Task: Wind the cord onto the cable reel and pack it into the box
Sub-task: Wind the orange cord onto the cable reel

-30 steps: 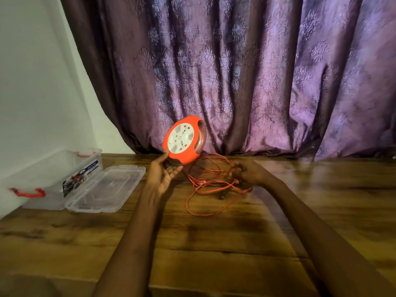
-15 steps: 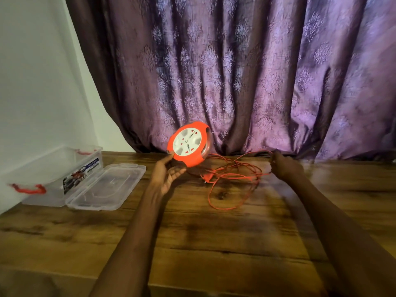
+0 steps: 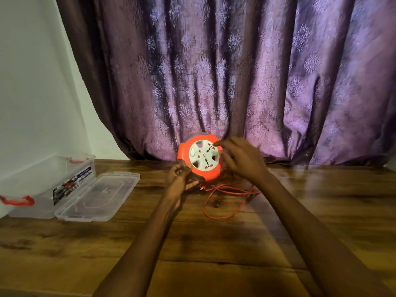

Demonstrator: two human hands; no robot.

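Observation:
The orange cable reel [image 3: 182,153] with a white socket face stands on edge above the wooden table [image 3: 214,243], face toward me. My left hand [image 3: 179,180] grips its lower left rim. My right hand [image 3: 241,160] rests on the reel's right side, fingertips on the white face. The loose orange cord [image 3: 227,197] lies in tangled loops on the table below and to the right of the reel, partly hidden behind my right wrist. The clear plastic box [image 3: 53,168] with red handles sits open at the far left.
The box's clear lid [image 3: 98,196] lies flat on the table beside the box. A purple patterned curtain [image 3: 235,71] hangs right behind the reel. A white wall [image 3: 32,82] is at the left.
My right hand has left the cord out on the right and come onto the reel's face. The reel has turned to face me, and my left hand has closed on its rim.

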